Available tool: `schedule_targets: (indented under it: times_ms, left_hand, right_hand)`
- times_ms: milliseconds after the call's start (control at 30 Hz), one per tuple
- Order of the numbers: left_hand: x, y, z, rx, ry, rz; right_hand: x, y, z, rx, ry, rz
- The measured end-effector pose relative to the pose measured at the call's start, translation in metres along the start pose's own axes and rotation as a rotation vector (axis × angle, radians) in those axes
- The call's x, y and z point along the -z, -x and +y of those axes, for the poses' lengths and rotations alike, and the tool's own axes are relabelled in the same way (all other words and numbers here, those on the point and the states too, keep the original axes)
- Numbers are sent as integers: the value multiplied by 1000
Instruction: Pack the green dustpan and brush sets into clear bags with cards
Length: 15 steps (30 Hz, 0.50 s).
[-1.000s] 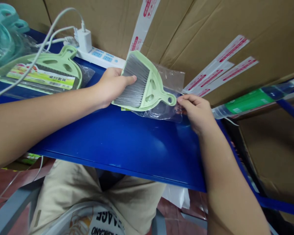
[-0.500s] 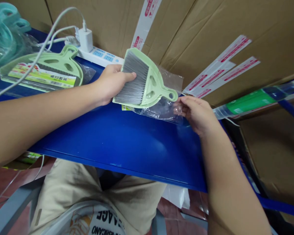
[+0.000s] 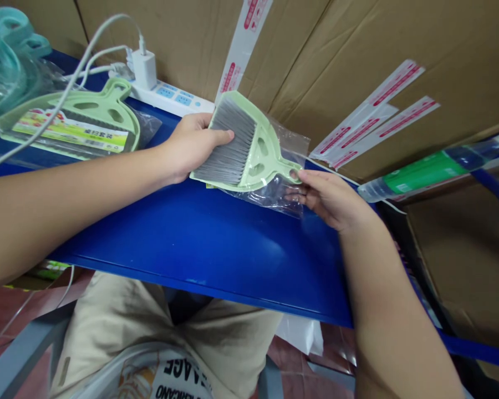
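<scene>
A light green dustpan with a grey-bristled brush nested in it is held over the blue table. My left hand grips its wide end, the thumb lying on the bristles. With thumb and fingers my right hand pinches the handle end. Beneath the set lies a clear plastic bag, its edges showing past the handle and near my right fingers. A bit of yellow label peeks out under the pan's lower edge.
Another green dustpan set with a printed label lies in plastic at the left. Turquoise dustpans are piled behind it. A white power strip with cables runs along the cardboard wall. A green-labelled bottle is at the right.
My right hand has moved slightly left, from the bag beside the handle onto the handle tip. The dustpan set has shifted a little downward and tilted. My left hand keeps its grip.
</scene>
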<state>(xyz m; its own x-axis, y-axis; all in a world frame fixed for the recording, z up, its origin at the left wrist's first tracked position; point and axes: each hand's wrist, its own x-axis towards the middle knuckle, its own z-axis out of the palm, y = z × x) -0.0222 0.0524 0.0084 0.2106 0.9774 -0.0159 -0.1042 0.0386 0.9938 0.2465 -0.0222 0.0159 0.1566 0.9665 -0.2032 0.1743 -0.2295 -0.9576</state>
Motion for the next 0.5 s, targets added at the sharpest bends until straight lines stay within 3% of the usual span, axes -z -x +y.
schedule_targets:
  times_ms: [200, 500]
  left_hand:
    - [1, 0, 7, 58, -11, -43]
    - [11, -6, 13, 33, -78, -48]
  right_hand:
    - [-1, -3, 4, 15, -68, 63]
    - [7, -5, 0, 0, -99, 177]
